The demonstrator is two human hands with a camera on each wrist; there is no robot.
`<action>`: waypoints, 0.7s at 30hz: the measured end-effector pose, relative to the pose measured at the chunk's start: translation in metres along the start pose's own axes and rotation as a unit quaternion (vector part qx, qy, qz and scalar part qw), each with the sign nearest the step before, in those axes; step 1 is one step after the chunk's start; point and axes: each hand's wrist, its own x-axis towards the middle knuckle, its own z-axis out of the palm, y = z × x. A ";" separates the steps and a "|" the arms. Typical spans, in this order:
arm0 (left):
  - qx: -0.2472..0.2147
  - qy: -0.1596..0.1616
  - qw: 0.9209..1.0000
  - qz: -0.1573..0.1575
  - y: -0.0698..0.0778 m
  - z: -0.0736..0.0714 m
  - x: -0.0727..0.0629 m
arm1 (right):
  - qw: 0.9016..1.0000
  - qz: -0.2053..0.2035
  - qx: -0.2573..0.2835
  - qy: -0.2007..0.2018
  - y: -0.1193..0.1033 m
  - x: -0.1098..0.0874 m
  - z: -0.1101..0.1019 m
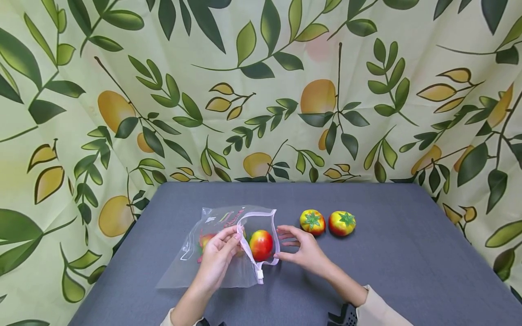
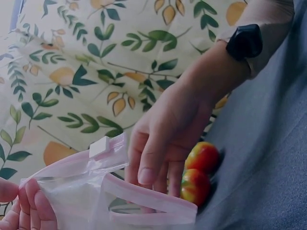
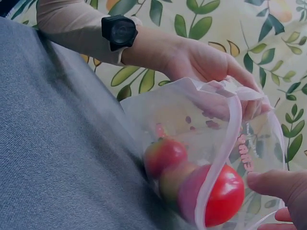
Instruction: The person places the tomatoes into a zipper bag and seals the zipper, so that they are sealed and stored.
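A clear zip bag [image 1: 183, 277] with a pink-edged mouth and a white slider [image 1: 260, 275] lies on the table, its mouth facing right. My left hand [image 1: 218, 259] pinches the near edge of that mouth between thumb and fingers. Just inside the opening sits a red and yellow toy tomato [image 1: 261, 246]; deeper in, more tomatoes [image 3: 165, 157] show through the plastic. My right hand [image 1: 305, 251] is at the mouth's right side, fingers spread and relaxed, with thumb and fingertips right by the pink rim. Nothing is held in it.
Two more red and yellow tomatoes with green leafy tops, a left one [image 1: 312, 222] and a right one [image 1: 342, 223], sit beyond my right hand. The grey cloth-covered table [image 1: 387, 262] ends at a leaf-and-fruit patterned curtain [image 1: 261, 113].
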 end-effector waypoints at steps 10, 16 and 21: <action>-0.002 0.001 1.000 0.010 -0.001 0.000 0.000 | 0.999 0.026 0.023 0.007 0.008 -0.008 0.002; -0.003 -0.001 1.000 0.014 -0.001 -0.001 0.001 | 0.995 0.064 0.078 -0.003 0.019 -0.010 0.005; 0.004 0.008 1.000 0.008 0.000 0.000 0.000 | 0.976 0.117 0.181 -0.036 0.023 -0.012 0.012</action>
